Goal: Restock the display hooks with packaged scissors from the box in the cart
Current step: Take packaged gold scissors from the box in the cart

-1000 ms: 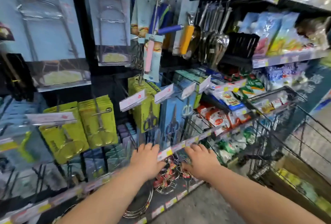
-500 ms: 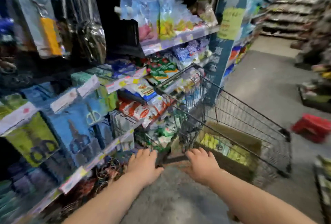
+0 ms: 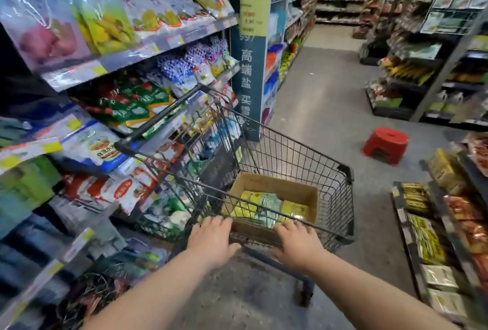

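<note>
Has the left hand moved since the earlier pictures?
Yes. The left hand went rightward, from the shelf rail to the near end of the cart.

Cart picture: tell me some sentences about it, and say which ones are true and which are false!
1. The box sits in the cart. True.
2. The box is empty. False: green and yellow packs lie in it.
3. A red stool stands on the floor. True.
4. One hand holds a pack. False: the left hand and the right hand hold nothing; both are at the cart's near rim with fingers stretched out.
</note>
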